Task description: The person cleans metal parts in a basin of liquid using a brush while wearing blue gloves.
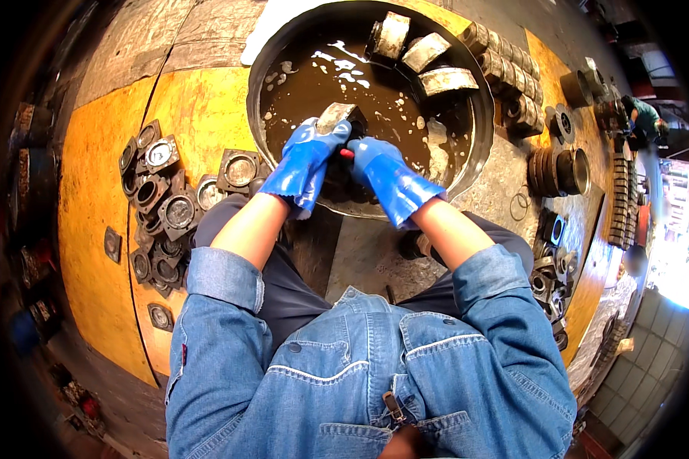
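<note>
Both my hands wear long blue rubber gloves and are over a round dark tub [478, 141] of brown, foamy liquid. My left hand [308, 153] grips a thick curved metal part [337, 116], worn and silvery on top with a dark side. Close beside it, my right hand [379, 162] is closed around a tool whose red end [347, 154] shows; the rest is hidden, so its kind is unclear. Toward the tub's far right side, several similar metal parts sit partly in the liquid, among them one broad ring-like piece [447, 80].
Square metal flanges [180, 212] lie heaped on yellow boards [96, 229] to my left. Rows of ribbed metal parts [505, 65] stand beyond the tub at right. Stacked rings [559, 172] and small parts [547, 279] lie nearer. Another person [645, 118] is at the far right.
</note>
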`<state>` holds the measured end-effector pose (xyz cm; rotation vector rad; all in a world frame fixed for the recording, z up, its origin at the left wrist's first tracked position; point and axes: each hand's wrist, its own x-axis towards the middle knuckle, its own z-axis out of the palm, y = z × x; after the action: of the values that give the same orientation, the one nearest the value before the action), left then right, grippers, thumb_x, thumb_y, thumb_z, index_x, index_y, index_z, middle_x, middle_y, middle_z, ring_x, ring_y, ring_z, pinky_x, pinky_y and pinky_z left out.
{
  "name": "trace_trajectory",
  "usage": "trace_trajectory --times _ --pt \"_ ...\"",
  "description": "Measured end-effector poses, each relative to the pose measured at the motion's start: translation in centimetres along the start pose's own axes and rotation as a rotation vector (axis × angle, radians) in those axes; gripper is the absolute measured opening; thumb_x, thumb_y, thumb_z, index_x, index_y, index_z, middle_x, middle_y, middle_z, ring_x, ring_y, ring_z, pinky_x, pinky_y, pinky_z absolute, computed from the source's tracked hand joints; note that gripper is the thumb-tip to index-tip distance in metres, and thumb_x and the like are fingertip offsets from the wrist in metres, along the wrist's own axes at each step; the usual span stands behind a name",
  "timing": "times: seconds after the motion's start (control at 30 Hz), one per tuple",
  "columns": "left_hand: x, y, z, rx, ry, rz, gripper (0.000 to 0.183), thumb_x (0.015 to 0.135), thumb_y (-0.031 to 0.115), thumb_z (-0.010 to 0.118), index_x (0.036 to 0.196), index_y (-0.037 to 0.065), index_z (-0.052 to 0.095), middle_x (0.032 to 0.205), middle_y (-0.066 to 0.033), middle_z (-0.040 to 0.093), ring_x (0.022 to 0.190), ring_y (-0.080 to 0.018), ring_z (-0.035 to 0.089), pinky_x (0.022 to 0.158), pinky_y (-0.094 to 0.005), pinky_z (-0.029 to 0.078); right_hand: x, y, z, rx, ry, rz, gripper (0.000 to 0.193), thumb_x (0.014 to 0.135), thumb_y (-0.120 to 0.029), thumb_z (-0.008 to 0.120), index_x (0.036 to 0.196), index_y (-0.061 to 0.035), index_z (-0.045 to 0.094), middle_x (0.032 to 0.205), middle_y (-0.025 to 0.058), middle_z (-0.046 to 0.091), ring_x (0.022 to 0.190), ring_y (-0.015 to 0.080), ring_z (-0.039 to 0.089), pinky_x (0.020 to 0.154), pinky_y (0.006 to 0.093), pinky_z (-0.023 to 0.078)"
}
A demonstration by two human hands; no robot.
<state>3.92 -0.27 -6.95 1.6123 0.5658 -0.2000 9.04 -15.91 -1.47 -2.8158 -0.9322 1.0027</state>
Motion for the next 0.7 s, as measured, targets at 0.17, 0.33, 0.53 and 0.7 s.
trace_trajectory --times 0.17,0.33,0.53,0.7 --pt "-0.1 0.4 0.8 -0.023 -0.003 0.072 0.052 0.095 0.041 0.076 0.130 0.002 0.072 0.119 -0.0181 0.077 0.111 -0.0286 0.073 0.096 -0.0394 0.054 1.6 1.2 0.4 -0.186 0.029 0.082 0.040 0.109 -0.032 0.043 0.133 -0.0137 0.070 0.124 0.0117 0.077 0.112 0.0309 0.076 0.088 0.0489 0.059" --pt "-0.3 -0.8 0.4 -0.148 -0.006 0.234 0.043 0.098 0.028 0.074 0.132 0.001 0.070 0.120 -0.0153 0.076 0.107 -0.0240 0.071 0.094 -0.0370 0.054 0.3 2.0 -0.2 -0.210 0.129 -0.023 0.037 0.104 -0.025 0.053 0.140 -0.0240 0.060 0.119 0.0121 0.076 0.105 0.0357 0.075 0.081 0.0493 0.059" --pt "0.4 0.8 1.0 0.232 0.053 0.065 0.056 0.097 0.042 0.074 0.136 0.003 0.068 0.124 -0.0159 0.075 0.114 -0.0241 0.070 0.100 -0.0372 0.053 2.5 6.3 0.9 0.455 0.202 0.088 0.032 0.095 -0.032 0.067 0.117 -0.0128 0.080 0.104 0.0153 0.080 0.097 0.0241 0.078 0.090 0.0368 0.059" --pt "-0.9 2.0 0.3 0.260 0.051 0.066 0.052 0.096 0.041 0.071 0.133 0.003 0.070 0.118 -0.0188 0.076 0.111 -0.0281 0.072 0.097 -0.0385 0.053 -1.6 3.3 -3.2 0.642 -0.064 0.138 0.034 0.095 -0.038 0.070 0.106 -0.0069 0.078 0.081 0.0049 0.069 0.072 0.0147 0.057 0.067 0.0346 0.048"
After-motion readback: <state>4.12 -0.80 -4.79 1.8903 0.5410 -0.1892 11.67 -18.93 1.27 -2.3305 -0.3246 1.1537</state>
